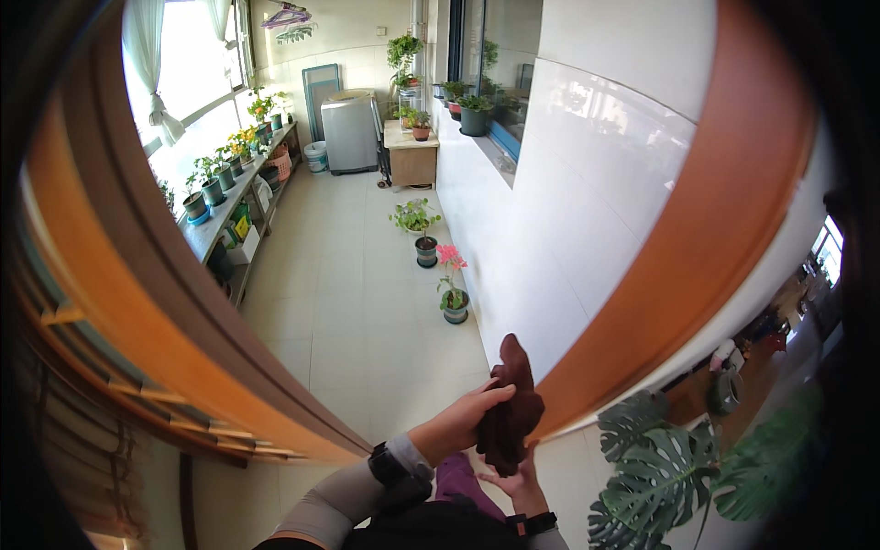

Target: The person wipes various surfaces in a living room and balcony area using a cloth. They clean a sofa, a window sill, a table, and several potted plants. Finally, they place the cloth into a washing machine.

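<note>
A crumpled dark brown cloth (512,412), perhaps a sock or glove, hangs in front of my body. My left hand (457,419) grips it from the left, thumb lying across its front. One narrow end of the cloth points up and away from me. Below and behind it is my right hand (519,481), its visible fingers spread. The cloth hides part of that hand, so I cannot tell whether they touch. Both wrists wear dark bands. Purple fabric (464,481) shows beneath my forearms.
I face a balcony through a wooden door frame (677,227). Potted flowers (454,306) stand on the tiles along the right wall. At left is a plant shelf (230,199). A washing machine (349,130) stands at the far end; a monstera (663,467) is at lower right.
</note>
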A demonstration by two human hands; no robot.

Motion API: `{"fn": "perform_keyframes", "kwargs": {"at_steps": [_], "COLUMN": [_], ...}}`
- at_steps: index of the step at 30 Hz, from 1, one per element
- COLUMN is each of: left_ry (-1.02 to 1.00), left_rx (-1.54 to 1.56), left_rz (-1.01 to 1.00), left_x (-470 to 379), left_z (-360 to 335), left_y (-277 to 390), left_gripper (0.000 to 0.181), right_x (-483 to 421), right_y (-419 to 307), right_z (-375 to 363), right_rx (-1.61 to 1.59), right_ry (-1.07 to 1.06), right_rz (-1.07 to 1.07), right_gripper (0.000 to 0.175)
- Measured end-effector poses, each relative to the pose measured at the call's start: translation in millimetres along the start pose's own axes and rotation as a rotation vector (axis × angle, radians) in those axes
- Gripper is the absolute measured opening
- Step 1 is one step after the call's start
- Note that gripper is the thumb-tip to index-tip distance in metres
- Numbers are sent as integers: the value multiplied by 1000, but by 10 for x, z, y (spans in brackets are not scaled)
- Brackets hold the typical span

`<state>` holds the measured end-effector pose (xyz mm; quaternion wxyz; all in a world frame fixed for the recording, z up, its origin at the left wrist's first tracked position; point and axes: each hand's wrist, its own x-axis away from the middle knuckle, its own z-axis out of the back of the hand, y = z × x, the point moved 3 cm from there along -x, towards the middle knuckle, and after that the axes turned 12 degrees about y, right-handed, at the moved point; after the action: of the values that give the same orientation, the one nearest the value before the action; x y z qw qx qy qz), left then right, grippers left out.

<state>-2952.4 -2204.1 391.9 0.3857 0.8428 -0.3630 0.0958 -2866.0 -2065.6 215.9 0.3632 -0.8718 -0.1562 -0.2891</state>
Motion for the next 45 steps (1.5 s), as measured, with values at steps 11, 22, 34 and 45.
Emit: {"fn": "perform_keyframes", "kwargs": {"at_steps": [11,22,34,45], "left_ry": [301,633,-154,-441], "left_rx": [-548,-238,-588,-1853], "left_rz": [-242,-167,302,-676], "left_x": [-2040,-3272,-4728,-6715], "left_z": [1078,2600,2239,1412], "left_y": [2296,3652,5133,6101], "left_gripper": [59,52,34,57], "right_x": [-2224,-4733,-5240,-6296], "right_y": [-1631,-2077,-2506,-3024], "right_z": [-2105,-3376,-4551,-4187], "right_rx": [23,778,-215,-624], "right_ry": [-432,41,-42,373], "right_rz": [61,200,448,494], "right_gripper": [77,62,64,38]}}
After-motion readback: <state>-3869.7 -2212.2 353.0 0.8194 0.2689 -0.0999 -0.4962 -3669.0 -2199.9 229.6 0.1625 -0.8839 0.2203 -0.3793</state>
